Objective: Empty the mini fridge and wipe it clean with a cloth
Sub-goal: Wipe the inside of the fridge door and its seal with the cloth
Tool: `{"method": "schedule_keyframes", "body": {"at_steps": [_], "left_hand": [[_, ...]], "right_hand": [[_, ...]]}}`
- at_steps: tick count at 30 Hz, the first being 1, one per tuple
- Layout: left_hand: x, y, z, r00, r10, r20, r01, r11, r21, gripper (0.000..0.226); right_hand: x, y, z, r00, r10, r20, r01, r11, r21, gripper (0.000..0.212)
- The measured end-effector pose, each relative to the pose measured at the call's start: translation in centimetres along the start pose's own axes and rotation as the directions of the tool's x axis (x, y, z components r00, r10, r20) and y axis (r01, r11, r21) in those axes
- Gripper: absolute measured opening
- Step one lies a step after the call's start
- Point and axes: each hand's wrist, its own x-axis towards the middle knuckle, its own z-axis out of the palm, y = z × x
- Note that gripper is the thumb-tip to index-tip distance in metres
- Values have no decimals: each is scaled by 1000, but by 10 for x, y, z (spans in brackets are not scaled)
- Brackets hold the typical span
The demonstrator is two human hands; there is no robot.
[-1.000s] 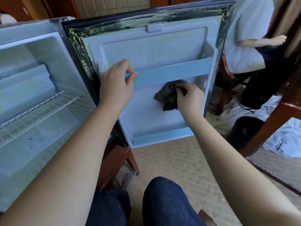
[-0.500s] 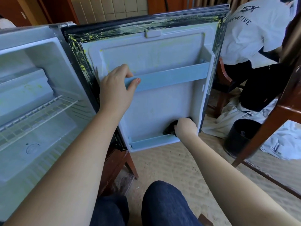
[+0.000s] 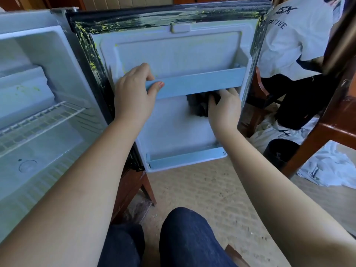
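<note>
The left hand (image 3: 133,93) grips the left end of the upper rail (image 3: 198,84) on the open fridge door (image 3: 173,54), fingers (image 3: 146,71) curled behind it, thumb in front. The right hand (image 3: 224,109) holds a dark cloth (image 3: 197,106) bunched under its fingers against the door's inner panel, just below that rail. The fridge (image 3: 34,151) stands open at left with its wire shelf (image 3: 38,120); a seated person (image 3: 292,45) and black bucket (image 3: 279,153) sit beyond the door. Half a second ago the cloth was down by the bottom rail (image 3: 185,158).
</note>
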Motion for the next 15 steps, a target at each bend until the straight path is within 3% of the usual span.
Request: {"method": "schedule_keyframes", "body": {"at_steps": [2, 4, 7, 9, 11, 15], "left_hand": [[1, 0, 0, 1000, -6, 9, 6, 1000, 0, 20], [3, 0, 2, 1000, -6, 21, 6, 1000, 3, 18], [4, 0, 4, 999, -2, 32, 1, 1000, 17, 16], [4, -1, 4, 999, 8, 33, -8, 1000, 15, 16], [4, -2, 4, 999, 16, 37, -16, 1000, 11, 16], [3, -2, 3, 999, 25, 28, -25, 999, 20, 16]], "right_hand": [[-8, 8, 10, 998, -26, 53, 32, 994, -107, 22], [-28, 23, 22, 977, 16, 214, 28, 980, -198, 40], [-55, 45, 39, 859, 257, 444, -64, 913, -404, 53], [-68, 51, 50, 783, 329, 527, 18, 837, -547, 58], [-73, 52, 58, 758, 303, 577, 133, 795, -592, 60], [-70, 53, 60, 696, 280, 661, 187, 818, -544, 51]]}}
